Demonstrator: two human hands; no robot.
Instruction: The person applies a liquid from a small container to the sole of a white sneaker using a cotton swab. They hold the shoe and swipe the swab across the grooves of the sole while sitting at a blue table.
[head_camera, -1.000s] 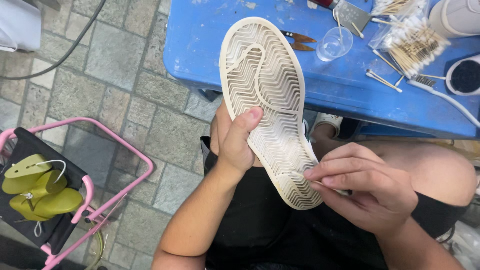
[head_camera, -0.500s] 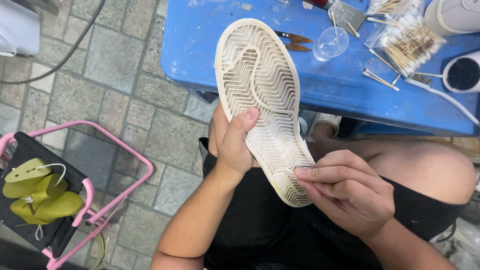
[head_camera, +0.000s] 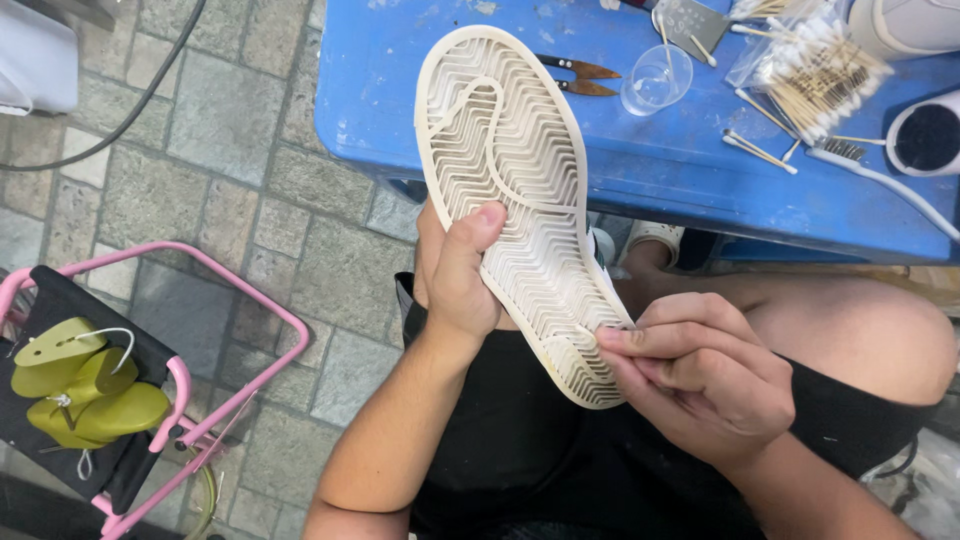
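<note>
Sneaker (head_camera: 520, 200), held sole-up over the person's lap, cream herringbone outsole facing the camera. Long axis runs from about 11 o'clock to 5 o'clock: the toe end overlaps the near edge of the blue table (head_camera: 400, 90), the heel end lies low, near the right hand. Left hand (head_camera: 455, 275) grips the shoe at mid-length from its 9 o'clock side, thumb laid across the tread, the other fingers wrapped behind the shoe and out of sight. Right hand (head_camera: 700, 375) at the heel, 5 o'clock end: its fingers are drawn narrow, thumb and forefinger pinched together against the sole grooves; whether they hold a small item cannot be told.

On the table, from the toe toward 3 o'clock: thread snips (head_camera: 580, 78) just beside the sole; a small clear cup (head_camera: 655, 80), its contents not discernible; a clear bag (head_camera: 810, 65) spilling cotton swabs, with loose swabs beside it; a white-handled brush (head_camera: 880, 170); a round white container (head_camera: 925, 135) with a dark interior.

At 8 o'clock on the stone-paved floor (head_camera: 210, 130), a pink-framed rack (head_camera: 185, 385) with a black sling carries yellow-green shoe trees (head_camera: 85, 385).
</note>
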